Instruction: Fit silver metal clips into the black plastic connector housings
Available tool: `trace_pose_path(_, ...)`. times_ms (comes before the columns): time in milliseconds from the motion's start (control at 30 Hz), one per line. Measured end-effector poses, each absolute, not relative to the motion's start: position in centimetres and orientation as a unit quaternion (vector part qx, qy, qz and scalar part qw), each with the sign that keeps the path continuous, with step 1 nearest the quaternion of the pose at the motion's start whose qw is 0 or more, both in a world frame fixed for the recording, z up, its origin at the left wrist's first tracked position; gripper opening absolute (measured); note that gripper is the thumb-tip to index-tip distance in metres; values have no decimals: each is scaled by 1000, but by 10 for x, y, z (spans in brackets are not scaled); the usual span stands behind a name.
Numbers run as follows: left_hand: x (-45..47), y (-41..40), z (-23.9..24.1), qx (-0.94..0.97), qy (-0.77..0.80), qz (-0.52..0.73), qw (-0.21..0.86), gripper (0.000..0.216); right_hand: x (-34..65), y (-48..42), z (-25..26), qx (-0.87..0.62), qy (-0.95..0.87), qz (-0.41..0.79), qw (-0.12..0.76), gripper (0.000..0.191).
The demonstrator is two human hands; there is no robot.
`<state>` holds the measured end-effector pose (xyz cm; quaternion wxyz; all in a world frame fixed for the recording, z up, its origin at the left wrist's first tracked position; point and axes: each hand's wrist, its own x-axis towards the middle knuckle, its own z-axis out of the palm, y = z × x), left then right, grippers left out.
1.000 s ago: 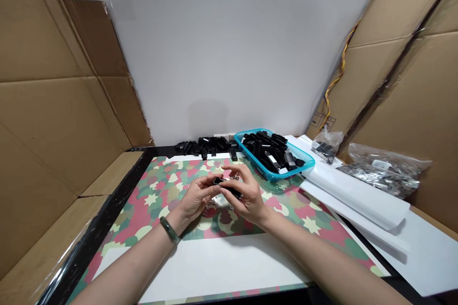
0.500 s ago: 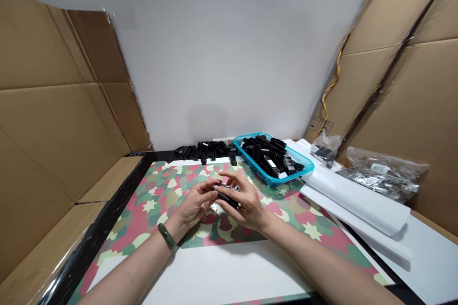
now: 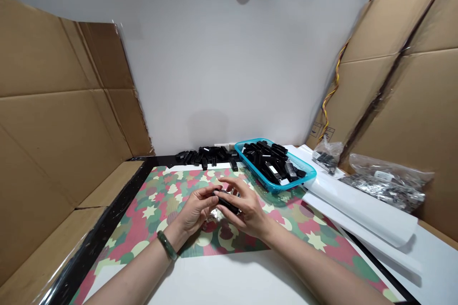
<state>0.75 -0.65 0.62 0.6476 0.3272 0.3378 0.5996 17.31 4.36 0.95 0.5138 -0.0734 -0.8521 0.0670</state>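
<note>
Over the middle of the patterned mat, both hands close around one small, oblong black plastic piece point(image 3: 228, 203). My left hand point(image 3: 196, 207) pinches its left end between thumb and fingers. Against its right end and sides press the thumb and fingers of my right hand point(image 3: 247, 207), with one finger raised. Small shiny metal bits point(image 3: 215, 214) lie on the mat beneath and behind the hands, partly hidden. A green bangle point(image 3: 166, 245) circles the left wrist. The exact kind of the black piece cannot be made out.
A blue basket point(image 3: 310, 174) full of similar black pieces stands at the back right. More black pieces point(image 3: 205, 156) are heaped by the wall. Clear bags point(image 3: 390, 186) of metal parts and a white paper roll point(image 3: 361, 205) lie right. Cardboard walls point(image 3: 53, 128) flank the table.
The camera view has tilted up slightly, so the scene sits lower. Both hands still hold the black piece in nearly the same place.
</note>
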Motion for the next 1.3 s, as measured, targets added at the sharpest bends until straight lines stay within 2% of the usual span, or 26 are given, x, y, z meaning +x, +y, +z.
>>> trace_pose_path(133,9,-6,8,335,372,617,608,43,170,46,4,-96,-826,128,541,25)
trace_pose_path(267,10,-9,12,394,393,612,562,46,169,43,4,-161,-786,268,534,19)
trace_pose_path(433,11,-8,8,433,417,628,494,51,165,41,7,-254,-647,501,516,32)
trace_pose_path(533,12,-5,4,429,457,650,428,43,159,41,3,-292,-529,621,499,40)
trace_pose_path(700,13,-7,-2,480,501,655,298,22,153,39,-3,-300,-439,690,491,45)
trace_pose_path(833,12,-9,-5,529,506,647,214,15,151,37,-3,-290,-394,729,480,42)
trace_pose_path(1100,11,-9,0,477,487,670,295,9,148,36,-1,-278,-324,785,448,38)
trace_pose_path(1300,12,-5,1,377,459,684,424,25,147,37,-3,-282,-264,826,409,32)
